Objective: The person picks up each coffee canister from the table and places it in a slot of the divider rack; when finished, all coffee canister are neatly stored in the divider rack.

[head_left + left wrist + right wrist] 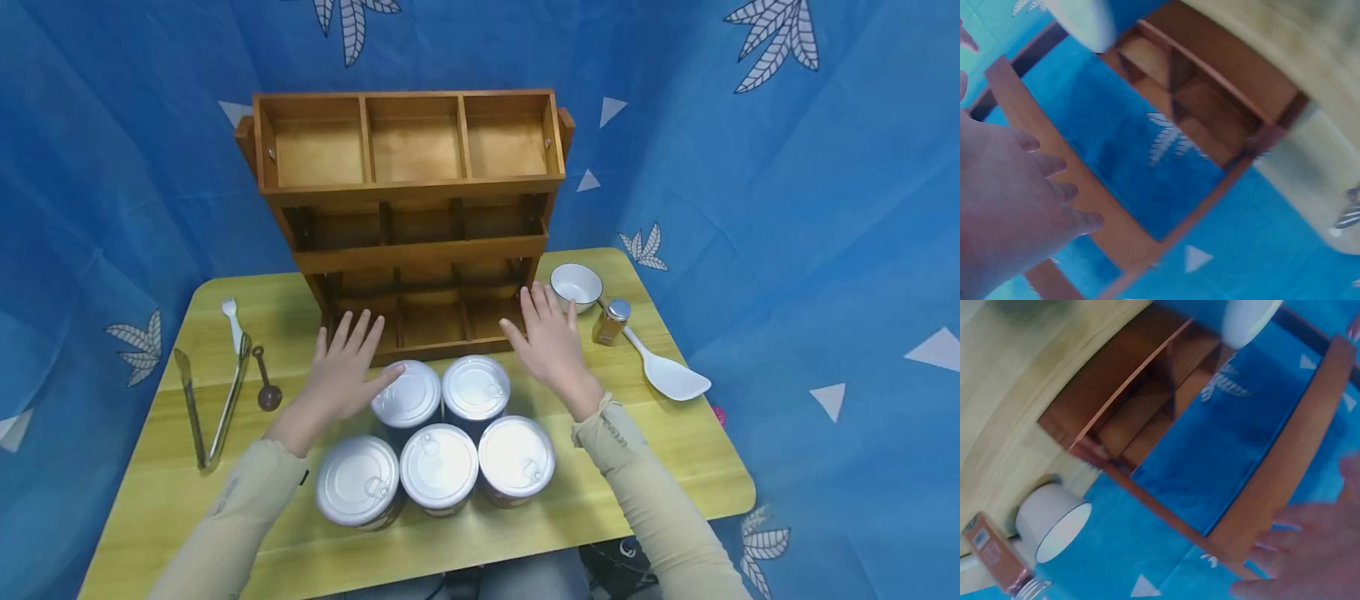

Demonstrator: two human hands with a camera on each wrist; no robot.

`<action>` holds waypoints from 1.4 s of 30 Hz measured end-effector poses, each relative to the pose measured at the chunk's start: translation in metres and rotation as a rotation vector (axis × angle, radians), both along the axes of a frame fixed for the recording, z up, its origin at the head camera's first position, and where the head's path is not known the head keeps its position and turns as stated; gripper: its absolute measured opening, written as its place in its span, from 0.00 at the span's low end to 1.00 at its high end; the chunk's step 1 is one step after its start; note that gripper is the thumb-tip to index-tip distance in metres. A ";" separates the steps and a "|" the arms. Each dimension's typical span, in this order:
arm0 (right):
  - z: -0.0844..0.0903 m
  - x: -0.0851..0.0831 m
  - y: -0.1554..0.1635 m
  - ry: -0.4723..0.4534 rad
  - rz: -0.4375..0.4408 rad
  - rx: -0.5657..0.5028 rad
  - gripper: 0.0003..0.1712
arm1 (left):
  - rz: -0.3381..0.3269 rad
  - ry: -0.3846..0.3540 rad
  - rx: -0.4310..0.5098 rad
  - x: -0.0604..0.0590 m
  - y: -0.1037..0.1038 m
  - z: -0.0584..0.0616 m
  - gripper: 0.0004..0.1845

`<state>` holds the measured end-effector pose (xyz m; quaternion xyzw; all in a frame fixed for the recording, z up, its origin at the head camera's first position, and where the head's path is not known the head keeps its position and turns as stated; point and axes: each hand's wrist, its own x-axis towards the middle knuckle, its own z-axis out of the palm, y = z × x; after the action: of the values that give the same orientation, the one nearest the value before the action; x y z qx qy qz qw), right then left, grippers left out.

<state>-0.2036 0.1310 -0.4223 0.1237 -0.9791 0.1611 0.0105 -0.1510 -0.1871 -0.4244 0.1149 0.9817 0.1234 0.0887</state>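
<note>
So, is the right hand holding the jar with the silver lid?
No, the right hand is spread open, and the jar is apart from it on the table.

"How does the brown, three-tier wooden rack (412,190) look?"
"Smooth, softly glossy."
"The round, silver metal can lids (438,465)?"
"Shiny."
"The white, broad-headed plastic spoon (675,378)?"
"Smooth; the draped blue cloth backdrop (787,250) looks creased."

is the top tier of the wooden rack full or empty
Empty: the head view shows bare wood in all three compartments of the top tier.
</note>
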 end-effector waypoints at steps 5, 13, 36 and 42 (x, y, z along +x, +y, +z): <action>0.007 -0.031 0.006 0.194 -0.043 -0.146 0.32 | 0.054 -0.046 0.150 0.014 -0.043 -0.027 0.46; 0.022 -0.095 0.007 0.299 0.005 -0.022 0.25 | 0.091 -0.212 0.623 0.021 -0.068 -0.079 0.38; 0.008 -0.113 0.000 0.486 -0.028 0.111 0.20 | -0.257 -0.415 0.999 -0.011 -0.034 -0.147 0.56; 0.008 -0.114 0.003 0.466 -0.048 0.149 0.21 | -0.322 -0.372 0.977 -0.019 -0.027 -0.151 0.64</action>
<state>-0.3177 0.1341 -0.4140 0.1347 -0.9621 0.0551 0.2306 -0.1701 -0.2143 -0.5751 0.2677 0.7480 0.5680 0.2149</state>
